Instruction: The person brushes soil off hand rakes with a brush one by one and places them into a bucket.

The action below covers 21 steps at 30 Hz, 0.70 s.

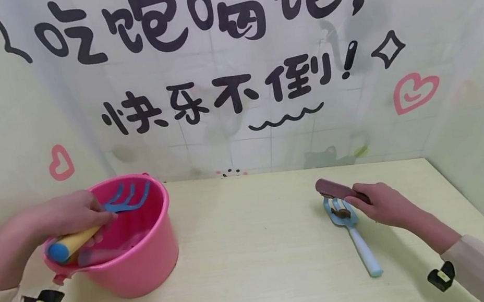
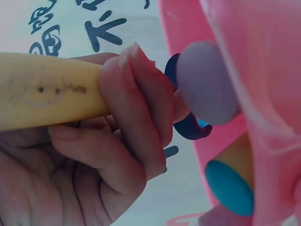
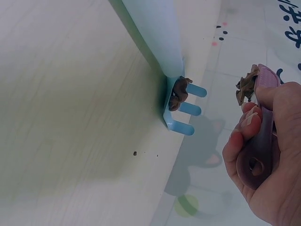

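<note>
At the bucket's mouth, my left hand (image 1: 68, 213) grips the yellow handle (image 2: 51, 92) of a toy rake with blue tines (image 1: 128, 196). The pink bucket (image 1: 145, 261) stands at the left and holds other tools, among them one with a lavender handle end (image 2: 207, 82) and one with a teal handle end (image 2: 230, 188). On the right, my right hand (image 1: 383, 202) holds a flat mauve tool (image 1: 335, 189) with a hole in its handle. Crumpled brown scraps (image 3: 247, 84) sit against its front part. Below it lies a light blue toy fork (image 1: 363, 250) bearing another brown scrap (image 3: 179, 94).
The pale wooden tabletop (image 1: 249, 255) runs back to a sheet (image 1: 233, 152) printed with large dark characters. More sheeting closes off both sides. Small dark specks (image 3: 135, 153) lie on the table near the fork.
</note>
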Each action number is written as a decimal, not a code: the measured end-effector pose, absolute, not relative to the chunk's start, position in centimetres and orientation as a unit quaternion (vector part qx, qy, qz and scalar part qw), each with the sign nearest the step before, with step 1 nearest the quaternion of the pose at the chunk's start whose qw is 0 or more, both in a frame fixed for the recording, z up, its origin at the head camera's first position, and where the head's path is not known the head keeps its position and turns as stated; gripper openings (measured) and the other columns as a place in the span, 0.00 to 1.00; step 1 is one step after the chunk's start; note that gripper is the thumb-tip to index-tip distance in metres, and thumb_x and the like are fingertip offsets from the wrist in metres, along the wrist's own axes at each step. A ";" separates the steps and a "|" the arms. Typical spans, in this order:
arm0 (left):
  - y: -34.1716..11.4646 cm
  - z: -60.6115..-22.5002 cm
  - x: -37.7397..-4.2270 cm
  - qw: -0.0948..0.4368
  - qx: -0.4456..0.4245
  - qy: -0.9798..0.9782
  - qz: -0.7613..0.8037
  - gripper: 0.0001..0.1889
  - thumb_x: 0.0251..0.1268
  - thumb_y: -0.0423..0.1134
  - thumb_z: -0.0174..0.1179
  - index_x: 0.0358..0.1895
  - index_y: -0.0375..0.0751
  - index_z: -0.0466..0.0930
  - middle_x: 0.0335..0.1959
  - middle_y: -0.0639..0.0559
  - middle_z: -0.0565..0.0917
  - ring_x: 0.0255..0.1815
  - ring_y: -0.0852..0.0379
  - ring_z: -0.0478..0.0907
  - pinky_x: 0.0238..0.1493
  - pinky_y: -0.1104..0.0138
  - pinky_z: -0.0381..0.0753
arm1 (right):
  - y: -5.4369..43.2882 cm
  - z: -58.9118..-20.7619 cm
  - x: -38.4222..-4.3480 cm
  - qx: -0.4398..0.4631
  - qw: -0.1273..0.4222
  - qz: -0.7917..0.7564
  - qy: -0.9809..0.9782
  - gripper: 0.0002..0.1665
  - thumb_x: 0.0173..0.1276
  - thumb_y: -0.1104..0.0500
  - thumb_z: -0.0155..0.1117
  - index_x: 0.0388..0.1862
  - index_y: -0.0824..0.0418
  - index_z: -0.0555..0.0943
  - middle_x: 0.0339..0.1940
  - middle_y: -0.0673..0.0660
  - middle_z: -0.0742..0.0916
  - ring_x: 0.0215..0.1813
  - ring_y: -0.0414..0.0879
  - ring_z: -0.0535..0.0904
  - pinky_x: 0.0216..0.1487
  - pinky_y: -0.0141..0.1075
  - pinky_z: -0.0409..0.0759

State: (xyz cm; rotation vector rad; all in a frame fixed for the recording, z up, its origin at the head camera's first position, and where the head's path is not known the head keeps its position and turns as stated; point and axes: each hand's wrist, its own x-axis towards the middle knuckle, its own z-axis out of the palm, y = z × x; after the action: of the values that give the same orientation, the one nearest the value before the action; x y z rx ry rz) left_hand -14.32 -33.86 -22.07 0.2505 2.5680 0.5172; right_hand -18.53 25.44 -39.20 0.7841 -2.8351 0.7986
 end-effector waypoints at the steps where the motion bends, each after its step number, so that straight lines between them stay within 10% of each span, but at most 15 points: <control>1: -33.9 -22.1 -14.4 0.255 0.093 0.944 0.188 0.13 0.68 0.40 0.64 0.27 0.40 0.74 0.19 0.53 0.76 0.20 0.56 0.77 0.28 0.67 0.79 | 25.4 -39.2 -18.5 0.258 0.049 0.261 -0.929 0.17 0.75 0.57 0.65 0.27 0.52 0.71 0.15 0.43 0.69 0.16 0.36 0.64 0.20 0.33 0.64; 21: -32.5 -22.7 -17.4 0.346 0.055 0.924 0.153 0.13 0.64 0.40 0.68 0.35 0.35 0.74 0.23 0.51 0.81 0.22 0.57 0.79 0.32 0.67 0.80 | 25.5 -40.0 -18.6 0.260 0.051 0.254 -0.930 0.16 0.75 0.56 0.65 0.27 0.51 0.71 0.16 0.41 0.69 0.18 0.35 0.63 0.20 0.32 0.63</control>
State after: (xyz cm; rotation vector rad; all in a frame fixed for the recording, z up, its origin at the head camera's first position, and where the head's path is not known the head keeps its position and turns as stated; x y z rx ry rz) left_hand -17.38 -32.52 -22.73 0.1430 2.3987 0.3963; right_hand -18.57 25.48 -39.95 0.7923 -2.8305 0.7736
